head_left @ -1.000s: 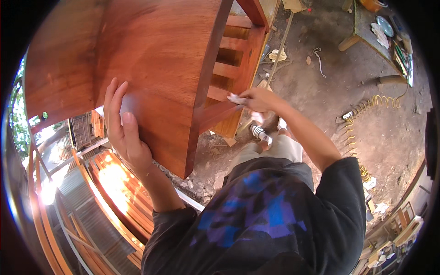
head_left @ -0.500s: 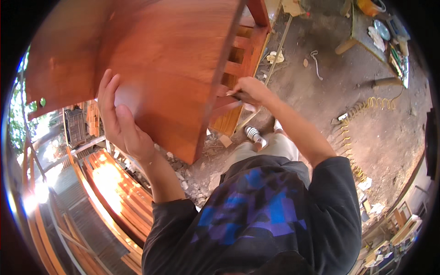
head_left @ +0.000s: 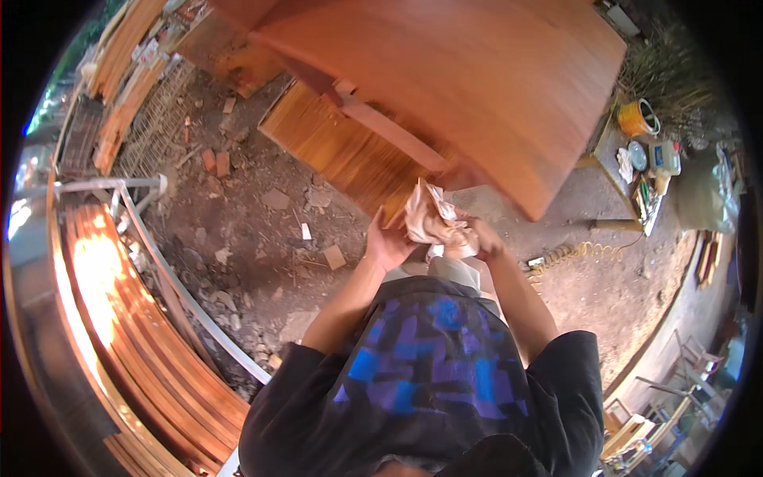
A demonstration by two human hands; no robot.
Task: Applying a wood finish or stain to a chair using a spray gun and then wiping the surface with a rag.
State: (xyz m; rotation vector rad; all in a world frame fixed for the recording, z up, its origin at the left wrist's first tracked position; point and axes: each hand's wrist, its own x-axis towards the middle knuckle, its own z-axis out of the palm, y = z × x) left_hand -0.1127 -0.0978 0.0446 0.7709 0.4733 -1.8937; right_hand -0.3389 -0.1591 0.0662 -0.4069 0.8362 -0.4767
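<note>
A crumpled pale, stained cloth [head_left: 435,221] is between my hands, in front of my legs. My right hand [head_left: 485,238] is closed on its right side, slightly blurred. Against the cloth's left side, my left hand [head_left: 389,243] has its fingers apart and its palm turned toward the cloth. Just beyond my hands is a large reddish-brown varnished wooden piece of furniture. Its broad smooth panel [head_left: 469,71] tilts over a slatted, lighter wooden part [head_left: 342,147], with a wooden rail [head_left: 393,135] between them.
Stacked reddish boards [head_left: 151,334] lie at the left beside a pale metal frame [head_left: 187,294]. Rubble and wood scraps cover the dirt floor. At the right stand a small work table [head_left: 612,159], a yellow bucket [head_left: 638,118] and a coiled yellow hose [head_left: 584,253].
My left hand has come off the panel and down beside the cloth. My right hand has drawn back from the furniture's inner side. The view has swung left, showing the slatted part and cloth.
</note>
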